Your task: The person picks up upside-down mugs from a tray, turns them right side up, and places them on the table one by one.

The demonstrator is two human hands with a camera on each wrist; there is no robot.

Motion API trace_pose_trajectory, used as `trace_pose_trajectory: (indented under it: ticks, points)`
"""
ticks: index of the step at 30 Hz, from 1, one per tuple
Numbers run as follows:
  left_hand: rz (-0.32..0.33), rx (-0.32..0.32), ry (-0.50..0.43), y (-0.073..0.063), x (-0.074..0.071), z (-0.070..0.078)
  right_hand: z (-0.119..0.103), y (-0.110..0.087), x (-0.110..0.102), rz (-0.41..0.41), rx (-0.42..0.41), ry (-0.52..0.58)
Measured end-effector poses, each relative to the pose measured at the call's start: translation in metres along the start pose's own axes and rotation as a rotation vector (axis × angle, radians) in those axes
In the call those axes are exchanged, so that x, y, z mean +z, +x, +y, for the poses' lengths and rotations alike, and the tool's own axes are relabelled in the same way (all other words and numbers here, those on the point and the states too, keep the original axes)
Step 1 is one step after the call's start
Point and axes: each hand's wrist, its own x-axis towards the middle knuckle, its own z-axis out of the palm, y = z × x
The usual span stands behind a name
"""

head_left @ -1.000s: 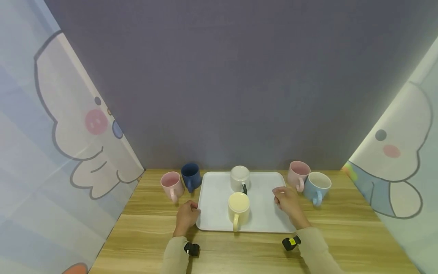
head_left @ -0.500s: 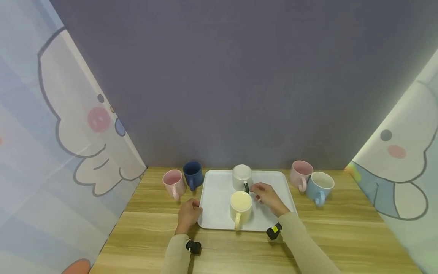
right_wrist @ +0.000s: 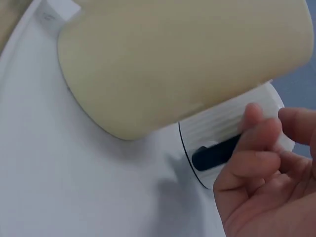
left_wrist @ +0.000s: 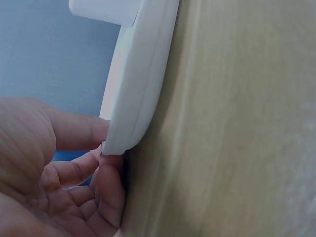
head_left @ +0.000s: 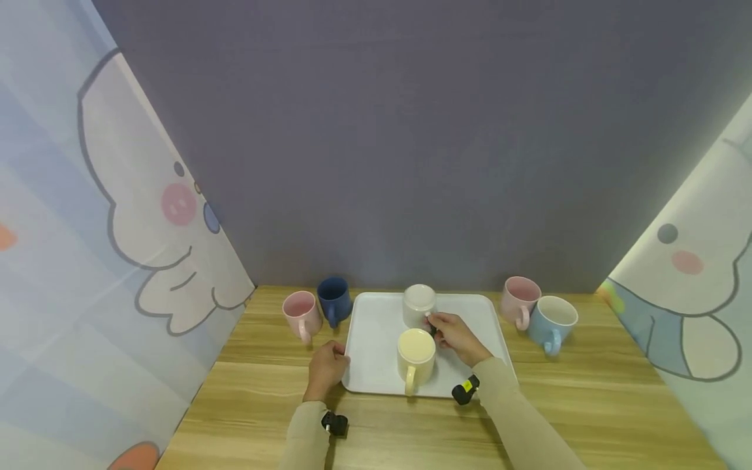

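head: on a wooden worktop [head_left: 399,434], a white cup [head_left: 418,308] sits on a tray [head_left: 373,339], behind a yellow cup [head_left: 416,356].
left wrist: the left-hand grip [left_wrist: 61,190] pinches the tray's edge.
right wrist: the right-hand grip [right_wrist: 274,177] holds the white cup's dark handle [right_wrist: 217,153], the surest hold; likely stiff, slick, breakable.

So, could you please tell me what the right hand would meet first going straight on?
The right hand would probably meet the body of the white mug first, just past the dark handle it holds, though the gap is hard to judge.
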Motion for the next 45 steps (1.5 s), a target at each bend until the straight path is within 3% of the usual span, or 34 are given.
trace_pose_trajectory:
  ticks: [12,23,45]
  points:
    - [0.012,0.005,-0.003,-0.003,0.002,-0.001,0.006,-0.003,-0.007,0.142,-0.008,-0.041]
    - [0.017,0.014,-0.003,-0.002,0.000,0.000,-0.003,-0.005,-0.003,0.224,-0.035,0.028]
    - [0.014,0.008,0.001,-0.001,0.001,0.000,-0.051,-0.034,-0.009,0.294,-0.146,0.044]
